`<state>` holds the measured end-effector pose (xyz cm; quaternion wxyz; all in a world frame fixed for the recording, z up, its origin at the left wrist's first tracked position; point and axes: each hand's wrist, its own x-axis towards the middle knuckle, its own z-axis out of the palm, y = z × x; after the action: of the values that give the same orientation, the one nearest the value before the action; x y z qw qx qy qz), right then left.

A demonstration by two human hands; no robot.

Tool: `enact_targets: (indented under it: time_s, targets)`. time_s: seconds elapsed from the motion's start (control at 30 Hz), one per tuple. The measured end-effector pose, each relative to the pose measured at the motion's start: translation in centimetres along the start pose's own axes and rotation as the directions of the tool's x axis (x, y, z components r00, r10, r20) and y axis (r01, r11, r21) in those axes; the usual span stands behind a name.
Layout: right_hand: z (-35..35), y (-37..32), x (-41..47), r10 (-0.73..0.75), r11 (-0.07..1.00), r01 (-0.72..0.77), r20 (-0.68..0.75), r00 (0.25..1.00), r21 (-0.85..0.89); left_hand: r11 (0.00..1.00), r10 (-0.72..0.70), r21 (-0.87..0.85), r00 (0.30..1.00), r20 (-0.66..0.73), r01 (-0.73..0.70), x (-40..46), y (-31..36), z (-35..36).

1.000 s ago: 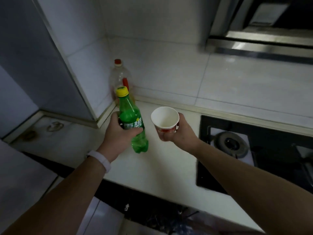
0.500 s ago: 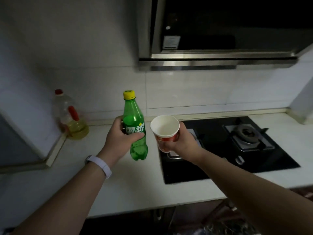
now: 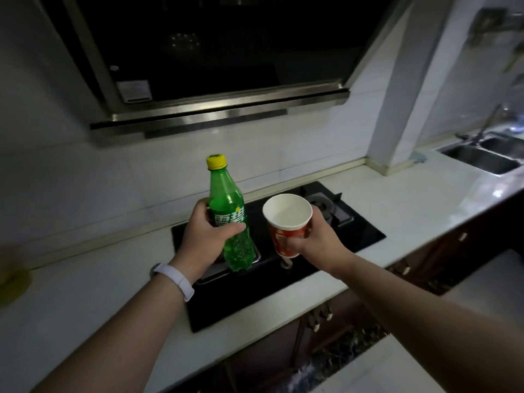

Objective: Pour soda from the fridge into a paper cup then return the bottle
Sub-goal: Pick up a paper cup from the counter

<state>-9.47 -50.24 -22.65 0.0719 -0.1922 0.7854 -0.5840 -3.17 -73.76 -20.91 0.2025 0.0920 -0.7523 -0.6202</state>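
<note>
My left hand [image 3: 205, 238] grips a green soda bottle [image 3: 231, 214] around its label; the bottle is upright, its yellow cap screwed on. Just to its right my right hand [image 3: 314, 241] holds a paper cup [image 3: 287, 222], red outside and white inside, tilted slightly toward me, with nothing visible in it. Both are held in the air above the black gas hob [image 3: 278, 268]. A white band sits on my left wrist.
The white countertop [image 3: 93, 290] runs left and right of the hob. A range hood [image 3: 215, 80] hangs above. A steel sink [image 3: 485, 157] with a tap lies at the far right, past a white pillar [image 3: 397, 109]. Dark cabinet fronts sit below the counter edge.
My view has swung to the right along the counter; the oil bottle has slid out at the left and the sink has come in. Bottle and cup stay in my hands, now over the hob.
</note>
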Motion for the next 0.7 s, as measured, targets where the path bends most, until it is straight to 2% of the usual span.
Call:
enact_targets:
  time_s: [0.37, 0.7]
  targets:
    - [-20.5, 4.8, -4.1, 0.016, 0.999, -0.03, -0.291, 0.957, -0.043, 0.996, 0.085, -0.033, 0.964, 0.251, -0.08, 1.5, 5.1, 22.2]
    - [-32.5, 8.6, -7.6, 0.083, 0.995, -0.102, -0.495, 0.865, -0.01, 0.995, 0.102, -0.051, 0.888, 0.448, -0.089, 1.8, 7.1, 37.2]
